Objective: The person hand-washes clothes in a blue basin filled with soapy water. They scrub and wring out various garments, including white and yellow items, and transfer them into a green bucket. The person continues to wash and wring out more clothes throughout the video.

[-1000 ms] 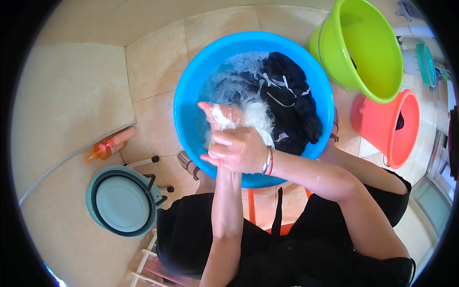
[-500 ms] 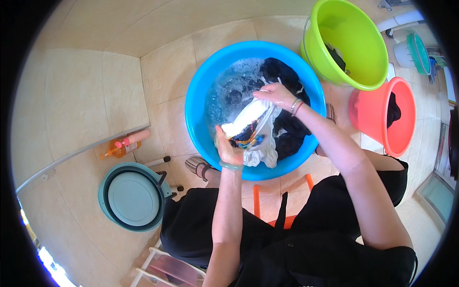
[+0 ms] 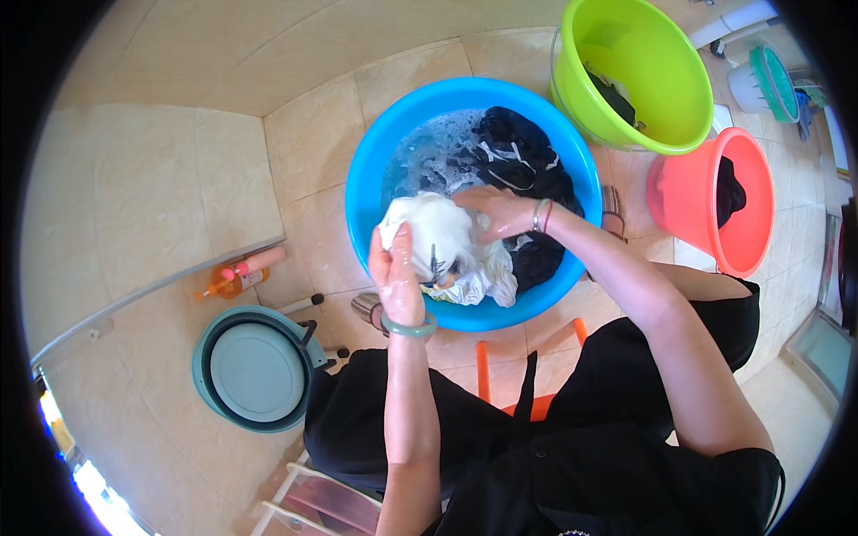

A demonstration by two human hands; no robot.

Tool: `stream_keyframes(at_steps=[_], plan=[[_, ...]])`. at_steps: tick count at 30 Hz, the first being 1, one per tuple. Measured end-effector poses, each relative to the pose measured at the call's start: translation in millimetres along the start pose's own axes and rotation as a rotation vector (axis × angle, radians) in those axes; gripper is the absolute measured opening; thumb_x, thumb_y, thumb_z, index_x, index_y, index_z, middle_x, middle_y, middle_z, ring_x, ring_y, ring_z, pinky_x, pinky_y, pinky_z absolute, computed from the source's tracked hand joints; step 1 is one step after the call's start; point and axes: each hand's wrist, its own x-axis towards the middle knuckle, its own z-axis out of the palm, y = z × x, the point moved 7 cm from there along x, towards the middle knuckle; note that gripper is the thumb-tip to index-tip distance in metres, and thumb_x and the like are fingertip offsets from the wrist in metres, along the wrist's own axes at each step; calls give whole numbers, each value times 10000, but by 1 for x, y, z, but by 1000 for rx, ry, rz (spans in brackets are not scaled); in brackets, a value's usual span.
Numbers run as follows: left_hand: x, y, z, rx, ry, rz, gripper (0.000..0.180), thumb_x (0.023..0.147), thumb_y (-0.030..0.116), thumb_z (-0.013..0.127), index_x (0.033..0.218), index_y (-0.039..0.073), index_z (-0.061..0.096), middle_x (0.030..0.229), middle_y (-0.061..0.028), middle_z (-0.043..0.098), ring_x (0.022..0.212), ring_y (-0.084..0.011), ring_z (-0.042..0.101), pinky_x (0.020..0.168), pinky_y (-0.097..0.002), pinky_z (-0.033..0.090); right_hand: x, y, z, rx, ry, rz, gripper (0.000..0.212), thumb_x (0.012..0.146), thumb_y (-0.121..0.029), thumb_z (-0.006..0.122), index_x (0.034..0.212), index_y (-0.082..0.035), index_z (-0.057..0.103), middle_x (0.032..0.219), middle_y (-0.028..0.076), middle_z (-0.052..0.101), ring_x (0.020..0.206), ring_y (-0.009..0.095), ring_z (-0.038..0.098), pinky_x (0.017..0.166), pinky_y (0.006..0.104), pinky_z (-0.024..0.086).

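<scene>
White garment: wet and bunched [image 3: 427, 223], raised in the near left part of the basin, with a dark print showing low on it; pale folds hang from it against the near inner wall.
Left hand: grips the garment's left edge [image 3: 396, 272], thumb on the near face.
Right hand: against the garment's right side [image 3: 500, 214], fingers partly hidden, so I cannot tell whether they close on it.
Wrists: a pale green bangle [image 3: 409, 327] on the left, thin bracelets [image 3: 542, 216] on the right.
Blue basin: round, on the tiled floor [image 3: 355, 205], around garment and hands.
Water: cloudy with suds [image 3: 424, 147], in the far left of the basin.
Dark clothes: heaped along the basin's right side [image 3: 547, 186], with white cords.
Green bucket: beyond the basin to the right [image 3: 657, 76], dark cloth inside.
Coral bucket: tilted in view, right of the basin [image 3: 681, 204], black cloth inside.
Grey-blue tub: on the left [image 3: 256, 371], near an orange bottle [image 3: 229, 284] and a pink bottle [image 3: 261, 260].
Orange stool: partly visible between the person's knees [image 3: 541, 408].
</scene>
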Motion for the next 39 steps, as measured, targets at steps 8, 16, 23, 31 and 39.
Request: stream_keyframes(at_steps=[8,16,23,31,39], plan=[[34,-56,-66,-398,186,-78,435,966,302,504,1255,-23,531,1231,-125,609,1150,-253,576,1002,-388,421,1,41,-24,1004,482,128,404,910,-346,655,1164,-44,570,1013,36,614,948,99,581,816,272,492],[59,-175,-117,-95,602,-266,678,855,233,739,1379,-8,382,1305,-217,516,1164,-310,551,979,-409,460,97,34,-51,290,620,48,798,762,-259,790,1408,-23,384,1374,218,486,1264,342,483,1073,373,374],[120,-185,-98,1017,249,48,744,770,177,790,1406,51,424,1359,-328,405,1273,-446,408,1049,-446,356,152,57,36,-381,345,5,668,840,-204,669,1432,-178,361,1360,159,480,1164,383,508,995,455,428],[165,-235,-91,703,118,-128,467,867,46,632,1316,-4,516,1247,-205,604,1091,-343,603,955,-397,454,196,106,16,-348,356,150,345,834,-263,669,1143,-129,592,1097,233,622,979,388,624,844,447,516],[114,-146,-29,-646,-25,-465,621,970,536,461,1391,82,413,1259,-112,571,1085,-232,603,920,-382,510,74,-53,44,85,369,-271,204,825,-236,699,996,-137,652,921,61,581,861,255,614,720,366,511]])
